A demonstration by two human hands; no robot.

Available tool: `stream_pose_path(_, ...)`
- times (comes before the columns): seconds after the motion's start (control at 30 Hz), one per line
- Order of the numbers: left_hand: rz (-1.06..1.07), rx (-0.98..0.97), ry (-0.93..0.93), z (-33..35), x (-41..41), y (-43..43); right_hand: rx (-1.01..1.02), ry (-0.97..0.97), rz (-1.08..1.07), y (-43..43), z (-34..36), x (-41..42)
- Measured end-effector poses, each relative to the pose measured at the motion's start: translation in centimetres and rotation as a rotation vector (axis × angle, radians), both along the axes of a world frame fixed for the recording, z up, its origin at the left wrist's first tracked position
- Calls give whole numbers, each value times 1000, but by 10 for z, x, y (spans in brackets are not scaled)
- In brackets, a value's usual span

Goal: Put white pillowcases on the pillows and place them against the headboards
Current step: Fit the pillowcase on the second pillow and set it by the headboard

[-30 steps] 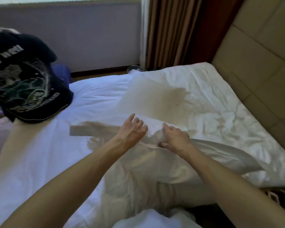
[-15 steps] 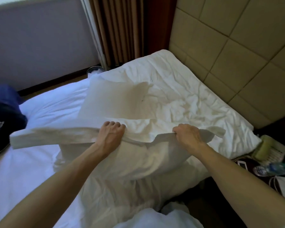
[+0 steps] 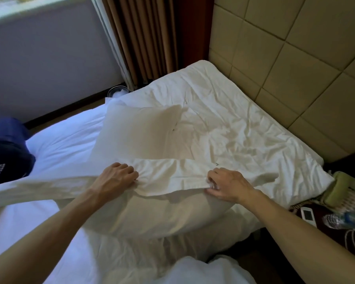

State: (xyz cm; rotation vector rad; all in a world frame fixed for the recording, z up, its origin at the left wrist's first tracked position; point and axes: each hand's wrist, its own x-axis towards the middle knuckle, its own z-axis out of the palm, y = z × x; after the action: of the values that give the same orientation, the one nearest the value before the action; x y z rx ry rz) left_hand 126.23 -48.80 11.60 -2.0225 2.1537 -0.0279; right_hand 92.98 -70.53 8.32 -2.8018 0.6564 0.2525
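Both hands grip the open edge of a white pillowcase (image 3: pixel 168 179) that lies across the near part of the bed (image 3: pixel 234 111). The left hand (image 3: pixel 116 178) is a closed fist on the cloth, fingers curled under, so the fingertips are hidden. The right hand (image 3: pixel 226 185) pinches the hem between thumb and bent fingers; how much cloth is inside this grip I cannot tell.

Under the hem a pillow (image 3: pixel 162 214) is partly inside the pillowcase, and its near end is covered by folds, so its outline is hard to follow. A long strip of the white cloth runs to the left and is cut off by the picture edge. A second pillow (image 3: pixel 137 128) lies flat further back on the crumpled sheet, well apart from the padded headboard (image 3: pixel 295 68) at the right.

At the left edge a dark garment (image 3: pixel 6 158) is only half visible. On the right a bedside table (image 3: pixel 326 224) holds a telephone (image 3: pixel 346 191), a small white device (image 3: pixel 307 214) and a blurred plastic bottle (image 3: pixel 344 218). Brown curtains (image 3: pixel 143 37) hang behind the bed.
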Motion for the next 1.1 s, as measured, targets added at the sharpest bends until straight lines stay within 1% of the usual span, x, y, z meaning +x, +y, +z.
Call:
stream_pose_path(0.07,5,-44,-16,0,-3,4,119,17,-103,-5,5,9)
stream_pose_path(0.13,51,-52,-29,0,-6,2,158,21,-163,-13,9,21)
stream_pose_path(0.3,125,-77,-70,9,-5,-2,70,126,7,-25,10,44)
stream_pose_path(0.4,181,-116,-65,15,-4,-3,-65,178,118,-18,9,54)
stream_pose_path(0.47,206,-121,-54,20,-2,-3,-117,158,167,-12,11,60)
stream_pose_path(0.53,213,-129,-40,26,2,-2,-119,121,176,-14,17,63)
stream_pose_path(0.7,277,-168,24,44,25,10,-81,-49,85,-38,51,69)
stream_pose_path(0.83,358,-6,45,44,29,-5,-139,-5,113,-30,52,87)
stream_pose_path(0.9,308,19,74,42,20,-18,-137,3,124,-23,48,87)
stream_pose_path(1.03,13,-89,72,37,-26,-57,-132,-38,94,-16,44,73)
stream_pose_path(1.1,-91,-66,24,31,-57,-86,-128,-44,78,-15,41,68)
